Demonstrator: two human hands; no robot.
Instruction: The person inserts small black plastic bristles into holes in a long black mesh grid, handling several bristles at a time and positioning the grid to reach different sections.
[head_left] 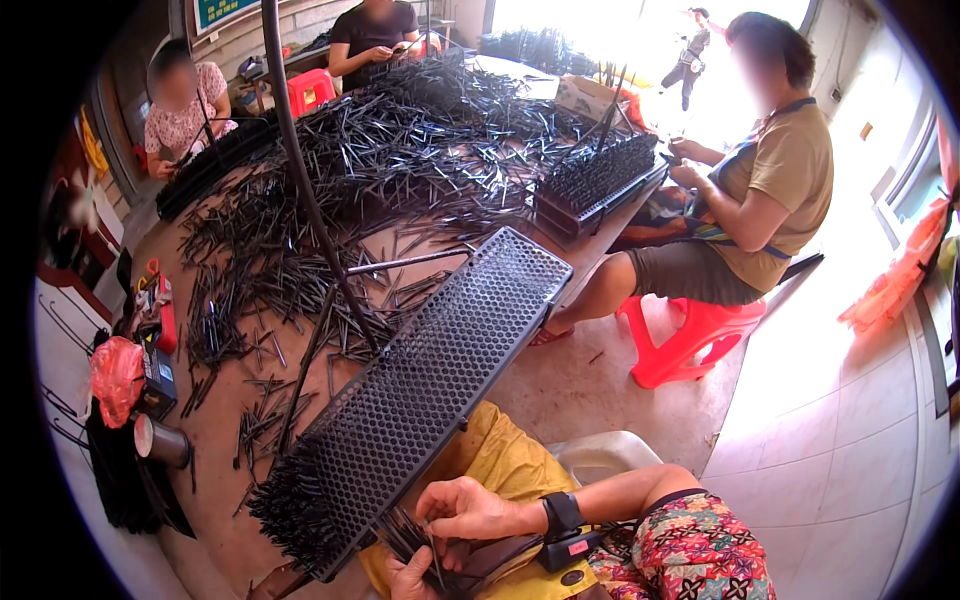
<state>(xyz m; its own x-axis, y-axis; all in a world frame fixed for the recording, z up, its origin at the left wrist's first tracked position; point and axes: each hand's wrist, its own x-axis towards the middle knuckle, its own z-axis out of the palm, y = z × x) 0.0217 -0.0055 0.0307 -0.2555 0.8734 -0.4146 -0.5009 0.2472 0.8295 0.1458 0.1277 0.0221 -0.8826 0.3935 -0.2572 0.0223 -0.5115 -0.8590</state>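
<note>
At the lower edge my left hand (410, 578) is closed round a small bundle of thin black sticks (400, 535). Just above it my right hand (472, 510), with a black band at the wrist, has thumb and fingers pinched together at the bundle's upper ends. Whether a single stick is between those fingertips is too small to tell. Beside both hands a long black rack (440, 345) full of round holes slants across the view. Upright black sticks (300, 505) crowd its near left end, while most other holes show no stick. Yellow cloth (500, 445) lies under my hands.
Loose black sticks (380, 180) heap over the table (400, 240). A dark metal pole (300, 180) rises beside the rack. At right a person (780, 190) on a red stool (690, 340) works at another filled rack (600, 180). Two people sit beyond. A metal can (163, 440) stands left.
</note>
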